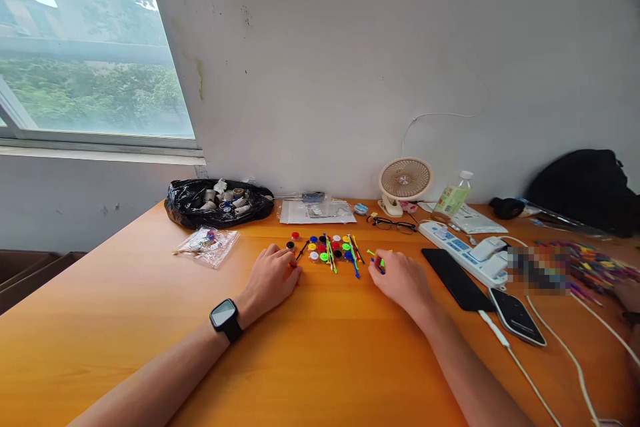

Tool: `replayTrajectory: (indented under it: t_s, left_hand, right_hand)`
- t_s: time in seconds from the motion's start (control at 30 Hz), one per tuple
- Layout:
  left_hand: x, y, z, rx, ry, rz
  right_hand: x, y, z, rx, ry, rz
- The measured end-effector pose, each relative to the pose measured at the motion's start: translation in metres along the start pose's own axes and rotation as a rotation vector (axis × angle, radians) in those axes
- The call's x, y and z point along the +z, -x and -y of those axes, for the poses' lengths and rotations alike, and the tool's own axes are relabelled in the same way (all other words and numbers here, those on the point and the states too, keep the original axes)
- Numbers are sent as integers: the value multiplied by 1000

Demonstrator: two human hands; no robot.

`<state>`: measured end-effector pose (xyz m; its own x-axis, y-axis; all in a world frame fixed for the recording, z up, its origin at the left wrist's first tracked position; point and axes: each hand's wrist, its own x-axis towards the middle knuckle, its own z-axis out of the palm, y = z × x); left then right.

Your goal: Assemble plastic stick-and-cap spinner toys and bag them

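My left hand, with a black watch on its wrist, is closed beside the left end of a group of small round coloured discs. A thin black plastic arrow sticks out from its fingertips. My right hand has curled fingers around a few small plastic arrows, green and blue among them; its fingertips are partly hidden. Between the hands, white, green, yellow and blue plastic arrows lie across the discs, which are also red, black, white and yellow.
A black plastic bag of grey pieces and a clear bag lie left. Behind are papers, glasses and a fan. Right are a bottle, power strip, black slab, phone, cables and another person's hand.
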<state>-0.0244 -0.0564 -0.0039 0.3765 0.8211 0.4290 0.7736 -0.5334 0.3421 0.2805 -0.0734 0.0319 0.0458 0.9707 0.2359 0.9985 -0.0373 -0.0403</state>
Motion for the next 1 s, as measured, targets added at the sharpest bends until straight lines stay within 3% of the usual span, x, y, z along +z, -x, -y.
replayTrajectory:
  t_s: [0.23,0.57,0.8,1.0]
  left_hand:
    - [4,1,2,-2,-68,4]
    - [4,1,6,-146,-12,20]
    - [7,0,17,-148,123,-138]
    - [10,-7,35,-74,142,-165]
  right_hand:
    - [2,-1,2,-7,-29,2]
    - [4,1,3,-39,-82,7]
    - [3,2,4,-49,-101,12]
    - [1,2,7,-59,-136,28]
